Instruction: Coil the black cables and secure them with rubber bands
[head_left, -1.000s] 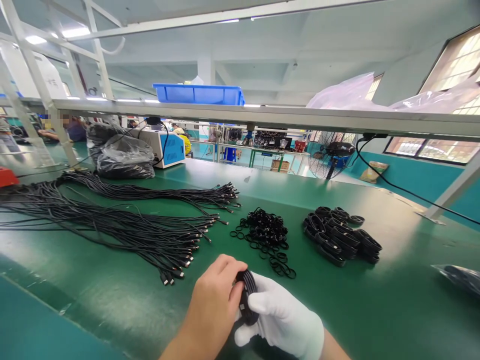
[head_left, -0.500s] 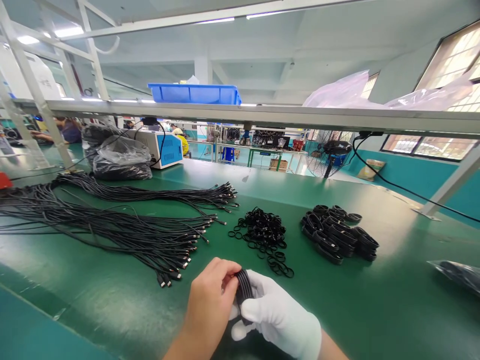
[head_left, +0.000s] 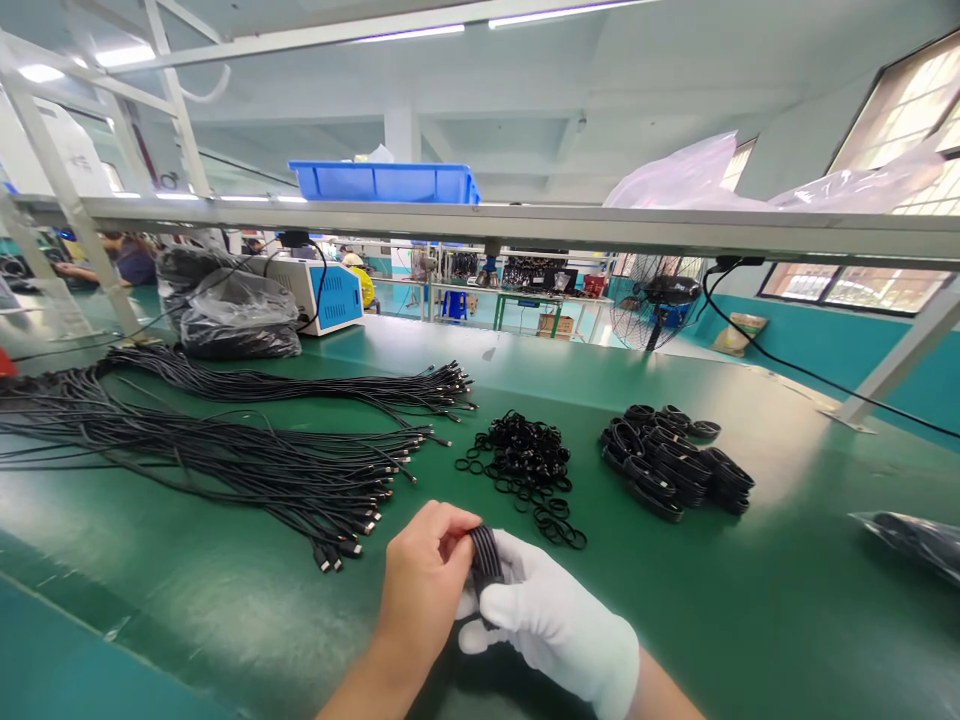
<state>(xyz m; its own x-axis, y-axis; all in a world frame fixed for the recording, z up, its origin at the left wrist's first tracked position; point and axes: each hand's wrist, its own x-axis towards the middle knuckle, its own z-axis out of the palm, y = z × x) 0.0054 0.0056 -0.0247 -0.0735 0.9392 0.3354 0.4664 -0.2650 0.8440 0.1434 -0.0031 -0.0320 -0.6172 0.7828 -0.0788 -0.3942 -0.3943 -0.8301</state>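
Note:
Between my two hands is a coiled black cable (head_left: 486, 556), held just above the green tabletop near its front. My bare left hand (head_left: 430, 566) pinches the coil's upper left side between thumb and fingers. On the other side, my right hand (head_left: 536, 607), in a white glove, wraps round the coil with its thumb across the front. The lower part of the coil is hidden by the glove. Beyond my hands lies a heap of small black rings (head_left: 527, 455). Loose straight black cables (head_left: 300, 470) spread to the left, their metal plugs pointing toward the middle.
Several coiled cables (head_left: 671, 462) are piled at the right. A plastic bag (head_left: 911, 540) lies at the right edge. Farther back stand a white-and-blue machine (head_left: 330, 295) and a bag of black material (head_left: 240, 318). A shelf (head_left: 540, 225) crosses above, carrying a blue bin (head_left: 386, 184).
Both hands have risen very slightly with the coil, keeping the same hold. The whole view has shifted a little; the things on the table look unmoved.

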